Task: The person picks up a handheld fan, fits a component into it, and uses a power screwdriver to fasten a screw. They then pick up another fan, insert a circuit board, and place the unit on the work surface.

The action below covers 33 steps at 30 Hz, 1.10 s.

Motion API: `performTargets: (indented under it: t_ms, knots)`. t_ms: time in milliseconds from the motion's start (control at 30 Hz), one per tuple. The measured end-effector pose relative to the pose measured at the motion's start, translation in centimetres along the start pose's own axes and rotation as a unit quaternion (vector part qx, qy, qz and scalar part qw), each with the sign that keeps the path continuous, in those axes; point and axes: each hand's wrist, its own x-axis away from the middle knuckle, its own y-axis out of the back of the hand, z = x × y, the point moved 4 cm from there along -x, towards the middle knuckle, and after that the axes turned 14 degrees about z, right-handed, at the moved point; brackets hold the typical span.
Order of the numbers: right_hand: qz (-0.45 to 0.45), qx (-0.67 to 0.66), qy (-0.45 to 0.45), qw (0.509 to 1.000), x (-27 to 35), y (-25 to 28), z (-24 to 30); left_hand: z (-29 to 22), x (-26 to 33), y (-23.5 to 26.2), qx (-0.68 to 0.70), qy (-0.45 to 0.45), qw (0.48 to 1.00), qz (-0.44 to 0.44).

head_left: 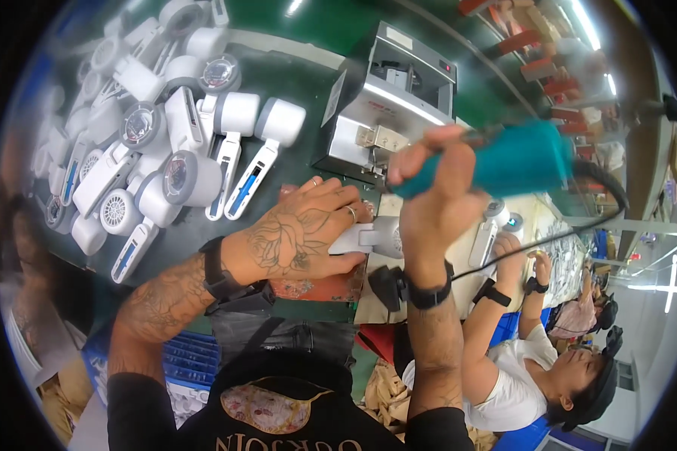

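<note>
My left hand (289,234) grips a white handheld fan (384,237), pressing it down over a reddish mat (320,289) on the bench. The fan's round head points right, and its handle is partly hidden under my fingers. Raised over the bench to the right, my right hand (440,192) is closed around a teal electric screwdriver (515,159) with a black cord. The screwdriver is held roughly level and is somewhat blurred; its tip is hidden behind my fingers.
A heap of white handheld fans (139,124) covers the bench's left side. A grey metal machine (387,98) stands at the back. On the right a co-worker (538,376) in a white shirt handles another fan (485,237). Blue crates (192,357) sit below the bench.
</note>
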Motion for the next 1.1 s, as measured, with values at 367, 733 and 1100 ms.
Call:
performTargets:
  t_ms: [367,733,1100]
  knots:
    - [-0.001,0.073,-0.043,0.996,6.6,0.7,3.8,-0.6,-0.6,0.5,0.045,0.004,0.998,0.031]
    - [-0.015,0.038,-0.039,0.998,7.1,0.8,1.9,-0.5,-0.8,0.5,0.051,0.011,0.998,0.04]
    - [-0.044,-0.014,-0.023,0.999,8.9,2.5,0.7,-0.7,-0.2,0.8,0.004,-0.108,0.994,-0.016]
